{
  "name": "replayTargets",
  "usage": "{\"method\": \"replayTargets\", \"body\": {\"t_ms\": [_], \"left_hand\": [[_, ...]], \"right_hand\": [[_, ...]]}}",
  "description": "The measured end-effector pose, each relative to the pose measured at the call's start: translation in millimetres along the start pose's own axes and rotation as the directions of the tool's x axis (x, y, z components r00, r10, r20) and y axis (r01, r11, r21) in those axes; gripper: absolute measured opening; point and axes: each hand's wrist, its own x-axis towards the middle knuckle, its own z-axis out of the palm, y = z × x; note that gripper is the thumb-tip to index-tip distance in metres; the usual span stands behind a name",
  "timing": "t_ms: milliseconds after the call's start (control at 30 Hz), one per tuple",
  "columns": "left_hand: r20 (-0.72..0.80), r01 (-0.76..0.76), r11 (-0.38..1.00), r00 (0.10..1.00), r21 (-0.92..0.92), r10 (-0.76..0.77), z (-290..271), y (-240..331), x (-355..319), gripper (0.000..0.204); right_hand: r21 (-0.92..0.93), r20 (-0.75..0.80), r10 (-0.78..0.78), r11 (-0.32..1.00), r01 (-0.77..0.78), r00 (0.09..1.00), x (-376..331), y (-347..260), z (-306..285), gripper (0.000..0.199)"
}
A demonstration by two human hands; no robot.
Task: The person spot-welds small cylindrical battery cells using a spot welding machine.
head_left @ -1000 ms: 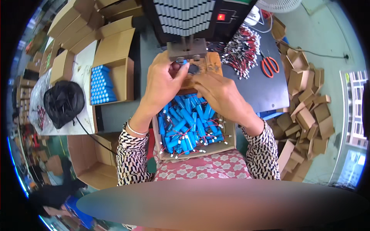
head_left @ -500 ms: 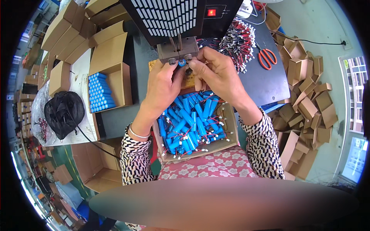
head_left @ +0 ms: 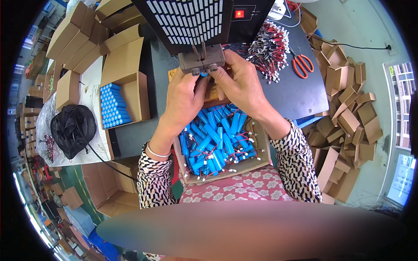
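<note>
Blue battery (head_left: pixel 203 74) pinched up under the welder head (head_left: pixel 202 62)

Left hand (head_left: pixel 185 98) and right hand (head_left: pixel 239 82) both closed, fingers (head_left: pixel 216 77) gripping the small cylinder's sides. Probably light, stiff, slick-wrapped; best held mid-body, clear of the thin wires. Box of batteries (head_left: pixel 220 143) sitting just below on the table (head_left: pixel 287 93).

Upper centre: I see the left hand (head_left: pixel 185 98) and right hand (head_left: pixel 241 82) pinching a small blue cell (head_left: pixel 203 74) beneath the grey welding head (head_left: pixel 201 61) of a black machine (head_left: pixel 196 19). Below, a cardboard box (head_left: pixel 261 160) holds wired blue cells (head_left: pixel 217 141). Orange scissors (head_left: pixel 301 63) lie upper right.
</note>
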Motion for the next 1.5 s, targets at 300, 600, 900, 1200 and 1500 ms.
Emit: {"method": "replayTargets", "body": {"t_ms": [300,600,900,1200,1500], "left_hand": [[-0.029,-0.029,0.999,0.999,-0.029,0.028,-1.1,1.1,6.1,0.021],[0.160,0.069,0.988,0.986,-0.140,-0.047,-64.8,10.9,-18.9,0.023],[0.243,-0.135,0.263,0.867,0.955,-0.435,-120.1,-100.8,-78.3,0.022],[0.244,-0.490,0.045,0.350,0.871,-0.904,-78.5,-106.7,-35.5,0.053],[0.260,-0.668,-0.253,0.568,0.700,-0.780,-78.3,-131.6,-49.3,0.035]], "right_hand": [[0.008,0.017,-0.025,1.000,0.025,1.000,3.2,2.4,-1.8,0.013],[-0.080,0.517,-0.109,0.981,0.175,0.849,-26.7,-18.4,-30.2,0.016],[-0.846,0.102,-0.149,0.508,0.165,0.984,-36.7,59.1,-94.5,0.018],[-0.897,0.176,-0.105,0.391,0.203,0.979,-20.0,87.0,-97.7,0.012],[-0.950,0.127,-0.122,0.271,0.156,0.984,-49.2,98.6,-94.9,0.016]]}}
